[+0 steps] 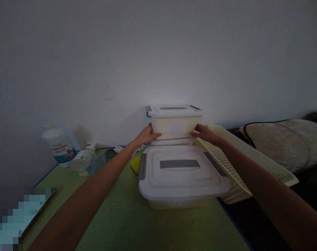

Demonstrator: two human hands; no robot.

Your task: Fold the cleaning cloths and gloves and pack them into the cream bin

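Both my hands grip a cream storage box (165, 127) with a white lid and grey clips, near the wall. My left hand (150, 134) is closed on its left side, thumb along the front. On the right side my right hand (200, 132) holds it the same way. Directly beneath it shows the white lid (171, 142) of another box; I cannot tell whether the two touch all round. Closer to me, a second storage box (179, 181) with a white lid and grey handle stands on the green table (116, 216).
A pale perforated basket (231, 176) leans at the table's right edge. To the left are a large white bottle (59, 146), a clear pump bottle (82, 158) and a blue-grey cloth (97, 163). A yellow sponge (134, 164) lies beside the front box. Beyond the basket is a cushion (284, 143).
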